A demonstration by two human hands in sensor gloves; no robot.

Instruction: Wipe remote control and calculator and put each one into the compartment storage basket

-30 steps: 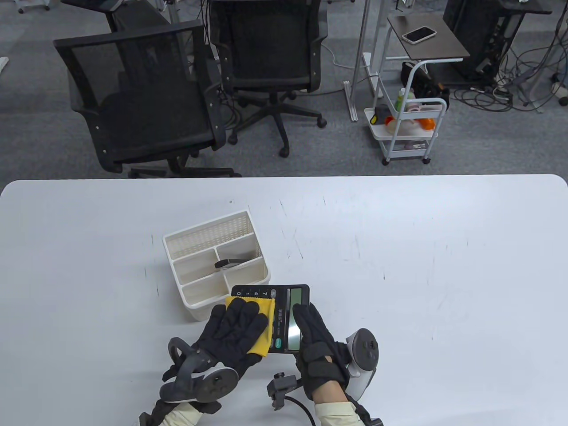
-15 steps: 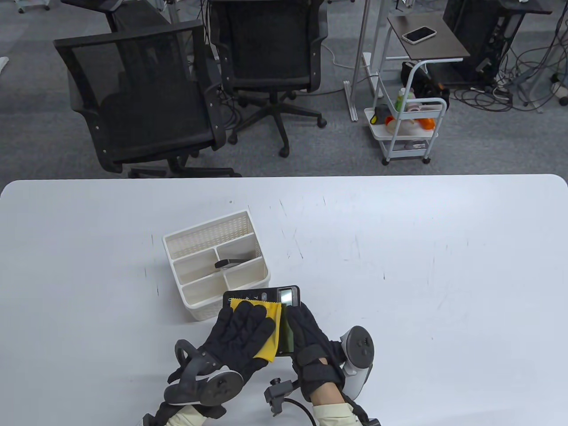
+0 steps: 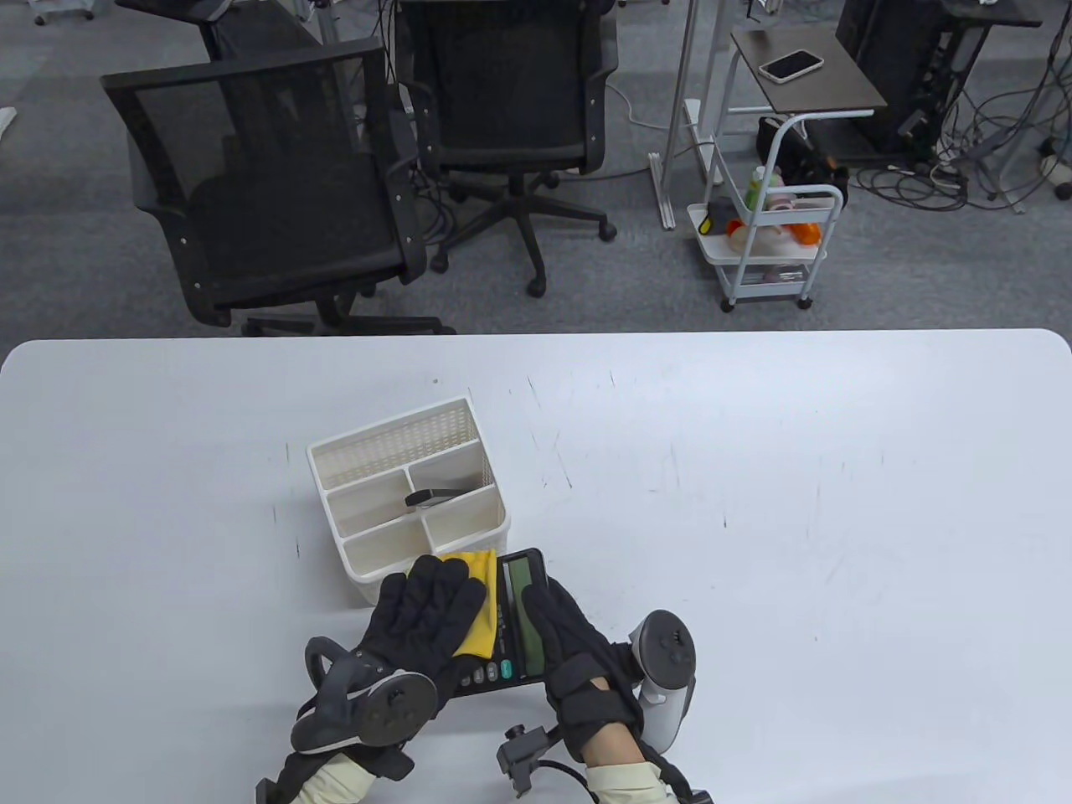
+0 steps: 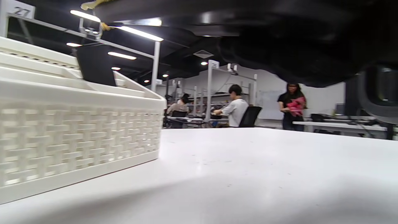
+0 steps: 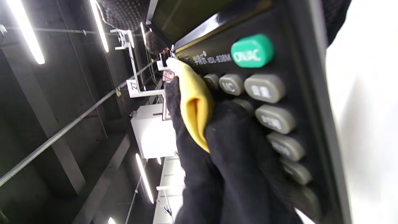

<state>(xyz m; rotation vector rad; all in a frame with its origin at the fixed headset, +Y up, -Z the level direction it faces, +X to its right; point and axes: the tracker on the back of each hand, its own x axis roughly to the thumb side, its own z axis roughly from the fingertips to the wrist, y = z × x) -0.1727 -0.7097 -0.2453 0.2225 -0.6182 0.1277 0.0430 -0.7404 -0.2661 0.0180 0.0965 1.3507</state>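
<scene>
The black calculator (image 3: 508, 624) (image 5: 298, 62) is held just above the table beside the white compartment basket's (image 3: 402, 494) near right corner. My right hand (image 3: 544, 603) grips its display end, fingers laid over the screen. My left hand (image 3: 435, 578) lies flat with spread fingers on a yellow cloth (image 3: 477, 603) (image 5: 194, 102), pressing it onto the keypad. In the right wrist view the left glove's fingers (image 5: 236, 149) cover the grey keys under the green one. The dark remote control (image 3: 431, 498) (image 4: 94, 67) leans in a rear compartment of the basket (image 4: 77, 130).
The white table (image 3: 754, 502) stretches far to the right and behind the basket. Two black office chairs (image 3: 268, 184) and a small white cart (image 3: 770, 243) stand beyond the far edge. People work at distant desks in the left wrist view.
The calculator has turned more lengthwise and shifted left and nearer. My left hand and the cloth slid left across the keypad toward the basket, uncovering the lower keys; the right hand followed.
</scene>
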